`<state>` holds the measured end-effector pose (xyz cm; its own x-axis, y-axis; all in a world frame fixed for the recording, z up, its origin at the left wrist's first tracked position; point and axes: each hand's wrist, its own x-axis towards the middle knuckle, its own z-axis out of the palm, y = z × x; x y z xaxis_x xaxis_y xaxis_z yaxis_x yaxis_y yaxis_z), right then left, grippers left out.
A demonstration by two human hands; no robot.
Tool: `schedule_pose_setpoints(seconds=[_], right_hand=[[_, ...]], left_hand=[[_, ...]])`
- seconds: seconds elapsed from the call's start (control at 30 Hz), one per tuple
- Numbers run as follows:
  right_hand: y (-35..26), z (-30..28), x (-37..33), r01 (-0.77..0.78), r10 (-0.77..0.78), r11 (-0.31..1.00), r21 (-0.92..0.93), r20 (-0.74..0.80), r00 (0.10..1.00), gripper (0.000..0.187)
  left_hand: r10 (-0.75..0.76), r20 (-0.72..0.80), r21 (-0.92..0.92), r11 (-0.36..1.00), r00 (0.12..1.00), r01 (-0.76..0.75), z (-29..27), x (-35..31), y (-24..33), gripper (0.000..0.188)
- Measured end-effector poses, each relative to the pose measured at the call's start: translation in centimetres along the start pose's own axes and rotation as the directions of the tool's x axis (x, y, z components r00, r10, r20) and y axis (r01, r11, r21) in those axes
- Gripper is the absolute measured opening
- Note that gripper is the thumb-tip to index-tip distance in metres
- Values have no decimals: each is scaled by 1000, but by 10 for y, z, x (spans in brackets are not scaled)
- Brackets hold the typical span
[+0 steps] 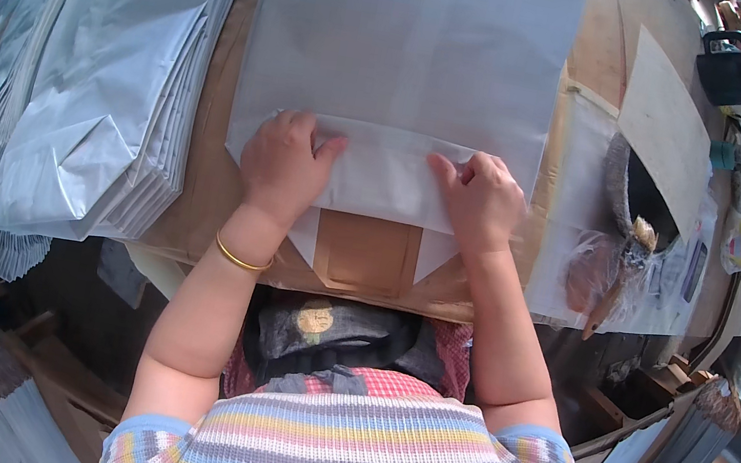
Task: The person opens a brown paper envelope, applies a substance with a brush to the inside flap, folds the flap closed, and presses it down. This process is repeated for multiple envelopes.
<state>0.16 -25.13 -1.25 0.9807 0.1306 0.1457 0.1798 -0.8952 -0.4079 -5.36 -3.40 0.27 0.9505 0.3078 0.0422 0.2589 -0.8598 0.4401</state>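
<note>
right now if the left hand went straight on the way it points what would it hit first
Just more of the grey bag: the left hand, at the folded flap, points along its flat length. Nothing seems to stand in that line, though depth is unclear.

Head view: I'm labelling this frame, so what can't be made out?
- Head view, white sheet: far end, cut off by the top edge.
- Head view, left hand and right hand: palms, hidden by the backs of the hands.
- Head view, pale stack: far end, cut off by the top edge.
</note>
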Motion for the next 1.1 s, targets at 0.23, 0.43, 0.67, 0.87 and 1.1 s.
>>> schedule_pose_setpoints(seconds=[0.23,0.43,0.67,0.87,1.1], right_hand=[[-10,-20,-44,454,-445,885,102,-99,890,44],[-37,-6,-50,410,-422,906,104,291,858,82],[-1,-36,-35,411,-439,898,159,253,862,76],[6,-80,-26,213,-146,861,462,-177,973,37],[-17,-71,-34,442,-497,741,505,-30,868,23]], left_hand=[[609,-61,95,792,791,-603,-15,-36,4,37],[358,268,133,906,894,-402,0,-43,2,85],[323,282,223,894,904,-389,-4,-36,8,88],[693,11,341,675,721,-654,27,-56,34,47],[574,46,590,645,818,-486,-12,0,47,25]])
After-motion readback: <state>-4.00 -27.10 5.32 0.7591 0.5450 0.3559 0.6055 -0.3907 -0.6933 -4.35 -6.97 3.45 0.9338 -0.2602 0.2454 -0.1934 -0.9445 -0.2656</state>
